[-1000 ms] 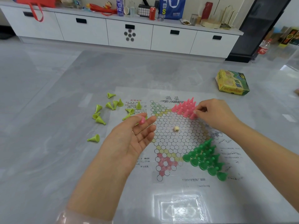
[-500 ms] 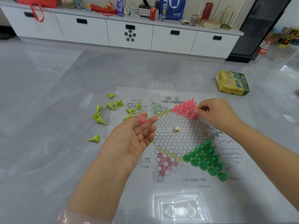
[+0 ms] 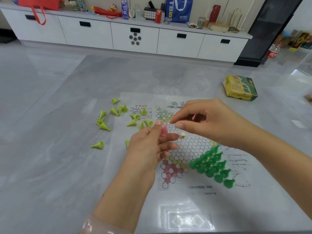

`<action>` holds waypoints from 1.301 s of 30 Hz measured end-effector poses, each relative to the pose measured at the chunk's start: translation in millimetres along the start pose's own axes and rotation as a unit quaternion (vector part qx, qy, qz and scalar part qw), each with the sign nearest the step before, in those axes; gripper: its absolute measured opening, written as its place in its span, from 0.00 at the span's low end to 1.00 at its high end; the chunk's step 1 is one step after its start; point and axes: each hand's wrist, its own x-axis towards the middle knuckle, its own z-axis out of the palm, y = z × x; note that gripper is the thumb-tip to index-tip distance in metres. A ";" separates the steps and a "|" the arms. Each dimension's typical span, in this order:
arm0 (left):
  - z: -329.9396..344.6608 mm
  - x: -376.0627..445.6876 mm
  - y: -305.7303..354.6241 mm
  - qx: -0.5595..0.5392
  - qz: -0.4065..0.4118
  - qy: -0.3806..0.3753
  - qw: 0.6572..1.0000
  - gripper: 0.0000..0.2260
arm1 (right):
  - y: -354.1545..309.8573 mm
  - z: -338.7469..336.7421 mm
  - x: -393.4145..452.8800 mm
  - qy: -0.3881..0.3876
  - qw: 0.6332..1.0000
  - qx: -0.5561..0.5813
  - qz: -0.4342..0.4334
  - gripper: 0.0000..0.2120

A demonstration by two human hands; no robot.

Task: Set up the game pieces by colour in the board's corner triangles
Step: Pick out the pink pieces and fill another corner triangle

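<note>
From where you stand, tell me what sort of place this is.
Probably a living room at home. A long white drawer cabinet lines the wall, cluttered with a soda can, bottles and a shopping bag. A board game sheet with its box lies on a grey table.

A single head-worn view looks forward and down, close over the board [image 3: 185, 149], with cabinets [image 3: 135, 36] at 12 o'clock.

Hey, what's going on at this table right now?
A person is setting up a board game. The left hand holds a pink piece, and the right hand reaches toward it with thumb and finger apart. Dark green pieces fill one corner triangle of the board. Yellow-green pieces lie scattered beside it.
</note>
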 end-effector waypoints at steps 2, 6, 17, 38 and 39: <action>2.6 -1.4 -0.5 0.004 0.006 -0.005 1.000 0.12 | 0.7 1.3 1.1 0.003 1.000 0.002 -0.005 0.05; 6.2 -2.3 -3.1 0.017 0.011 -0.011 1.000 0.12 | 2.9 1.7 0.5 0.012 1.000 0.009 -0.004 0.04; 5.2 -1.0 -2.5 0.103 0.062 0.008 0.993 0.14 | 3.9 8.5 -0.4 0.039 0.999 0.011 -0.021 0.04; -47.0 52.3 -10.7 0.676 0.251 0.105 0.685 0.23 | 108.0 -25.9 -32.1 0.176 0.958 -0.056 0.218 0.07; -45.3 55.3 -11.5 0.684 0.250 0.104 0.677 0.24 | 112.9 -23.4 -30.5 0.169 0.958 -0.055 0.225 0.06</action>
